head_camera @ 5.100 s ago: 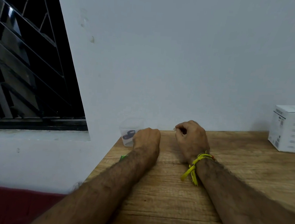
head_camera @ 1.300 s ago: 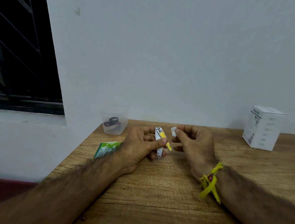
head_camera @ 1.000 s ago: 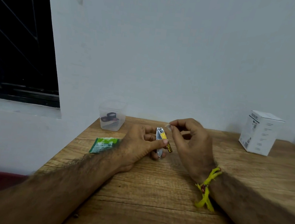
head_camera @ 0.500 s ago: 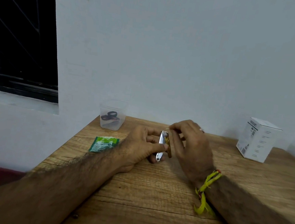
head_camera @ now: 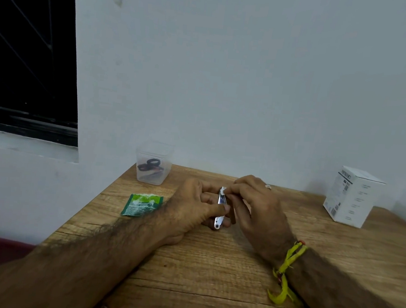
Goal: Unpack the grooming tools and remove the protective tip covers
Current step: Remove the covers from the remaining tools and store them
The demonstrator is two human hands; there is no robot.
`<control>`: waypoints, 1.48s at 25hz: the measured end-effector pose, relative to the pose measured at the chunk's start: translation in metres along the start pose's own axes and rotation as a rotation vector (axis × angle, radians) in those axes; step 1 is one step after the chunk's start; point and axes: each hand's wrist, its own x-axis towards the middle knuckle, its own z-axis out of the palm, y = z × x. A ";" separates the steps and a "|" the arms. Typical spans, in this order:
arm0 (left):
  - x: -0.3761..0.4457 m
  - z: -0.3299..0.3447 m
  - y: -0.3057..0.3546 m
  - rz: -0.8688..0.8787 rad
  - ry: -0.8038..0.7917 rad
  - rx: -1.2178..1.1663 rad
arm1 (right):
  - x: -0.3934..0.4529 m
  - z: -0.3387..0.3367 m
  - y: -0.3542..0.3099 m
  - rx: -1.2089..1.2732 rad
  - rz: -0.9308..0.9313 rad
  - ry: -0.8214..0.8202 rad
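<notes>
Gripping a silver nail clipper (head_camera: 220,205), the left hand (head_camera: 193,209) rests on the wooden desk (head_camera: 211,272) near its middle. Thumb lies across the clipper's body, fingers (head_camera: 209,198) curled behind it, clamped on the metal. Clipper stands roughly upright, lower end with the round hole just above the desk surface, upper end toward the wall.

Right hand (head_camera: 257,210) comes in from the right, touching the clipper. Its thumb and forefinger are pinched together at the clipper's upper tip, on a small whitish piece (head_camera: 223,192) there; whether that piece is on or off the tip cannot be told. A ring shows on one right finger. Yellow thread band (head_camera: 287,267) tied round the right wrist, loose ends hanging.

Left of the left forearm: green sachet (head_camera: 142,205), flat on the desk, near the desk's left edge. Behind it, at the back left corner against the wall: clear plastic container (head_camera: 153,165) with dark looped items inside, too small to identify. Far right, well apart from the hands: white carton (head_camera: 351,196), upright, printed text on its faces, unreadable.

Dark window (head_camera: 29,52) at upper left, diagonal bars visible.
</notes>
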 end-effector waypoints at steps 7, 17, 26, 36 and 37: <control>0.000 0.001 0.001 -0.015 0.009 -0.022 | -0.001 -0.005 0.002 -0.006 -0.018 -0.014; -0.001 0.002 0.001 -0.009 0.013 -0.014 | -0.002 -0.004 0.000 -0.068 -0.064 -0.077; -0.001 -0.002 0.000 -0.001 0.006 -0.024 | -0.001 -0.009 0.005 -0.025 -0.070 -0.111; 0.000 -0.003 0.000 -0.013 0.015 -0.059 | -0.002 -0.010 0.007 -0.011 -0.074 -0.106; 0.000 -0.004 0.000 -0.019 0.024 -0.064 | -0.002 -0.009 0.007 -0.013 -0.075 -0.106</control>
